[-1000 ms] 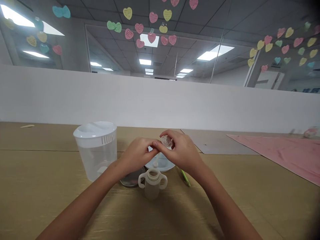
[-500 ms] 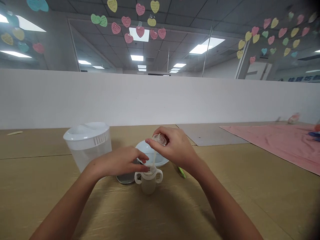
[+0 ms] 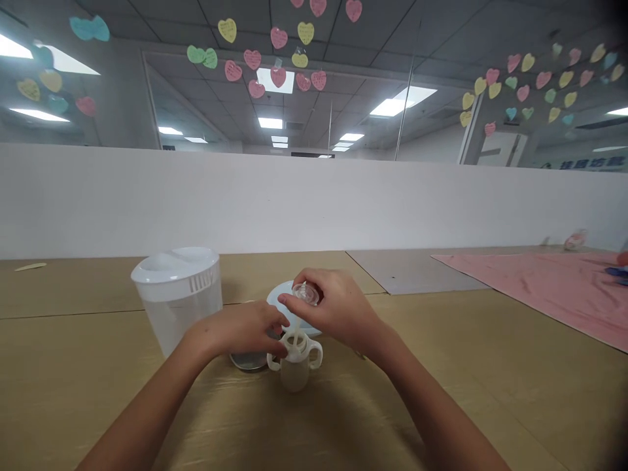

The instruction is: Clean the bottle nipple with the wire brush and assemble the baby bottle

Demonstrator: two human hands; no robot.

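A two-handled baby bottle (image 3: 295, 375) stands upright on the table with its top uncovered and its mouth showing. My right hand (image 3: 338, 306) pinches a clear nipple top (image 3: 305, 294) above the bottle. From this top a thin straw (image 3: 297, 327) hangs down, its lower end at the bottle's mouth. My left hand (image 3: 240, 328) is at the bottle's left side, thumb and fingers apart beside the neck. Whether its thumb touches the bottle I cannot tell. Behind the bottle sits a pale blue bowl (image 3: 280, 293), partly covered by my hands.
A translucent bucket with a white lid (image 3: 177, 288) stands to the left. A dark round lid or dish (image 3: 249, 364) lies beside the bottle, partly under my left hand. Pink cloth (image 3: 549, 288) spreads over the right side, and a white partition (image 3: 314, 203) rises behind the table.
My right hand has moved slightly down and left with the nipple top, and the straw's end is lower, at the bottle's mouth. My left hand has drawn back a little from the mouth.
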